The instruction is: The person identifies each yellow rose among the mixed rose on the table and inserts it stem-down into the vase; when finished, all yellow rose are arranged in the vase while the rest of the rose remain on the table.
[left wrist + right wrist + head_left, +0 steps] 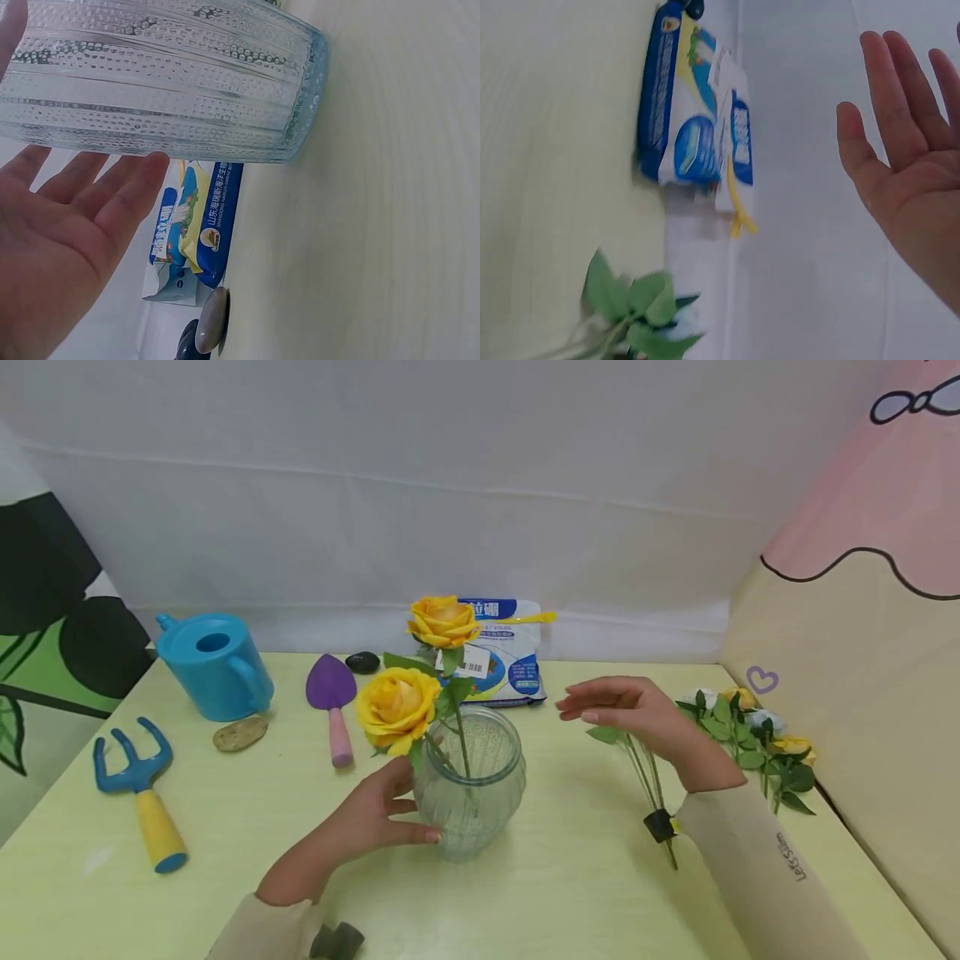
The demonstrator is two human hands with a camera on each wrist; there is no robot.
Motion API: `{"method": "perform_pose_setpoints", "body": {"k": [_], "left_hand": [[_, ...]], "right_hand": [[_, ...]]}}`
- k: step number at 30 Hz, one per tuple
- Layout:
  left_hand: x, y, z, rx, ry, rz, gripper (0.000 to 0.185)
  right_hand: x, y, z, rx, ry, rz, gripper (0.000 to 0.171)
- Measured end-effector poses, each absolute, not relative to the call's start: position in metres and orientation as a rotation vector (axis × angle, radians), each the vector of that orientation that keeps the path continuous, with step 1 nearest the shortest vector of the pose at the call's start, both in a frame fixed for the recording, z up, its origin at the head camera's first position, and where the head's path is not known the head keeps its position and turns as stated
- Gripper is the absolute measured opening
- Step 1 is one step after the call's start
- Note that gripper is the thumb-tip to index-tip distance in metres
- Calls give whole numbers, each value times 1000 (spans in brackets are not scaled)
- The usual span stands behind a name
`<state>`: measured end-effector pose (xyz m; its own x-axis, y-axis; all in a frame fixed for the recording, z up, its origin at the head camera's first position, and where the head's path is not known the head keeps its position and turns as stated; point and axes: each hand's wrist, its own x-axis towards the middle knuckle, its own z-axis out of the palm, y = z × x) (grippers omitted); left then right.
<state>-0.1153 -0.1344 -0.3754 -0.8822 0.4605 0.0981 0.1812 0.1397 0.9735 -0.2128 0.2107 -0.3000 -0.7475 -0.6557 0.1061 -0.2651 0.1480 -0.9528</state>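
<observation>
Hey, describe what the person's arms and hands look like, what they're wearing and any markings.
Both hands are bare: the left hand and right hand wear no gloves, rings or watch. Each forearm wears a cream sleeve reaching the wrist. The right sleeve carries small dark lettering along it. A small dark device sits by the right wrist; another dark piece sits by the left cuff.

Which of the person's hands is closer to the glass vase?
Left. The left hand rests open against the near-left side of the vase, fingers touching the glass. The right hand hovers open off to the vase's right, apart from it, above loose stems.
</observation>
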Motion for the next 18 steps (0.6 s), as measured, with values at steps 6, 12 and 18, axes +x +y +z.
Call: {"method": "perform_pose_setpoints", "body": {"k": [6,12,18], "left_hand": [[-115,-134,-377,613,2188,1817,73],[-114,-133,-377,626,2186,1811,77],[-114,-132,-375,621,2197,1805,75]], "right_hand": [[-211,281,-319,-659,2148,-1858,20],[-211,350,-338,-185,2006,-2288,18],[-216,402,-361,287,2117,-2264,9]]}}
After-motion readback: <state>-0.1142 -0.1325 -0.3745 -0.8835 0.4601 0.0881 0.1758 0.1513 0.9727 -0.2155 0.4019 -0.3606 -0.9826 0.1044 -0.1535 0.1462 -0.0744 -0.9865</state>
